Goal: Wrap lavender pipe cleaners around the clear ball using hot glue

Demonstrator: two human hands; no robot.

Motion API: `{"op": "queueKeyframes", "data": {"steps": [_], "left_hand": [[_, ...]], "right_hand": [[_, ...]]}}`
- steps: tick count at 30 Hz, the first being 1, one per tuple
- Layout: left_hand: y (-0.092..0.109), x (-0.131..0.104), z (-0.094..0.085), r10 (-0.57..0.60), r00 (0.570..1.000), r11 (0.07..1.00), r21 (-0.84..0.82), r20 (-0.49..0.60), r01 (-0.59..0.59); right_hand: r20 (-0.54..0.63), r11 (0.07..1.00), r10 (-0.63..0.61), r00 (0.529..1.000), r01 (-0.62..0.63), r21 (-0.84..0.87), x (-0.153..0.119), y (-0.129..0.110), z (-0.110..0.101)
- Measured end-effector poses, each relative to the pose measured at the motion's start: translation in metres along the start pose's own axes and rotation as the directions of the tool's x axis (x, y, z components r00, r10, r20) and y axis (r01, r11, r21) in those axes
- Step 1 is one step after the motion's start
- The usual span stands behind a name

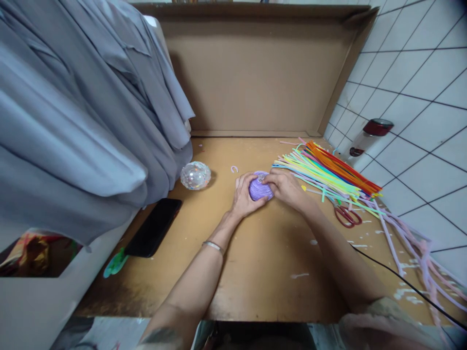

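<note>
A round purple ball (260,188), ridged as if wound with purple strands, sits between my hands above the middle of the table. My left hand (243,195) is wrapped round its left and near side, with a bracelet on that wrist. At the ball's upper right, the fingers of my right hand (286,187) are pinched together against its surface. A small clear patch shows near the top of the ball. Whatever lies in the right fingertips is too small to make out. A curled pale pink piece (234,169) rests on the table just beyond my left hand.
A clear faceted ball (196,175) and a black phone (155,228) lie left, beside grey cloth (109,107). Right are colourful pipe cleaners (328,170), red-handled scissors (348,216), a red-lidded jar (370,138) and a black cable (401,278). A cardboard panel (255,73) stands behind.
</note>
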State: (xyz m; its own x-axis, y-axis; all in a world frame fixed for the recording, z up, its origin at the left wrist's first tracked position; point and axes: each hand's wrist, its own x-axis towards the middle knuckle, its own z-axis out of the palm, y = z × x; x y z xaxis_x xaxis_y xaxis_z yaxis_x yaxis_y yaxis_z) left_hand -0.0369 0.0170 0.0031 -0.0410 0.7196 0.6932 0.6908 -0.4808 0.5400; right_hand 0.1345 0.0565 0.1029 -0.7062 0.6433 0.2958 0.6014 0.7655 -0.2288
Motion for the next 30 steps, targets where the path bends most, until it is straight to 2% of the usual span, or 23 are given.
{"op": "queueKeyframes", "data": {"steps": [11,21,30], "left_hand": [[0.0006,-0.0004,-0.0003,-0.016,0.999,1.000,-0.005,0.028,0.016],[0.0031,-0.0037,0.0014,0.043,0.999,0.999,-0.014,-0.031,-0.044],[0.0041,-0.0057,0.0024,0.058,0.998,0.998,0.010,-0.034,-0.058]], "right_hand": [[-0.042,1.000,-0.027,0.999,0.027,0.012,-0.0007,0.0033,0.0035],[-0.029,1.000,-0.018,0.999,0.018,-0.001,-0.0001,0.0035,0.0030],[-0.032,1.000,-0.007,0.999,0.007,-0.006,-0.0008,0.0023,0.0035]]}}
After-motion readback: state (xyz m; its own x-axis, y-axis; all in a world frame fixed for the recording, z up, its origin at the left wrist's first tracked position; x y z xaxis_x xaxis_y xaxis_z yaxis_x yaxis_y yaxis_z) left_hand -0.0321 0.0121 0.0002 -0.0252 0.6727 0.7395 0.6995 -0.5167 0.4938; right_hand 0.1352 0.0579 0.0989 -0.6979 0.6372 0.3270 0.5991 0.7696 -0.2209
